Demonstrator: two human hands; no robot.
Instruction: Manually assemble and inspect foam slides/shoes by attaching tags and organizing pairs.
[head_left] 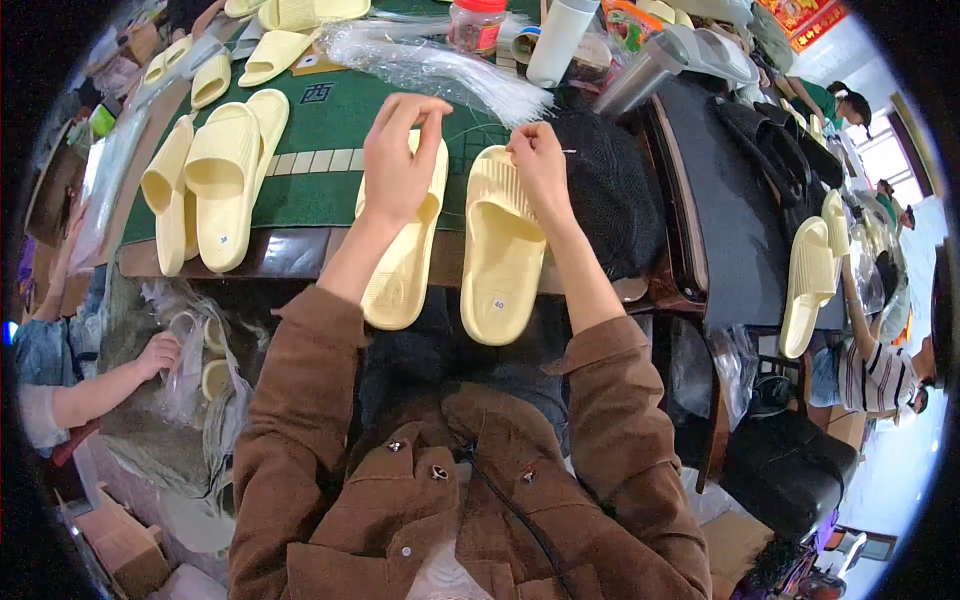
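Yellow slippers (500,255) lie beneath both hands' grip (540,165).

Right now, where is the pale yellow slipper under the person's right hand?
In the head view, that slipper lies sole-up just right of centre, overhanging the green table edge, beside its mate and below the right hand.

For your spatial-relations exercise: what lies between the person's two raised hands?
In the head view, only green table mat shows between the left hand and right hand.
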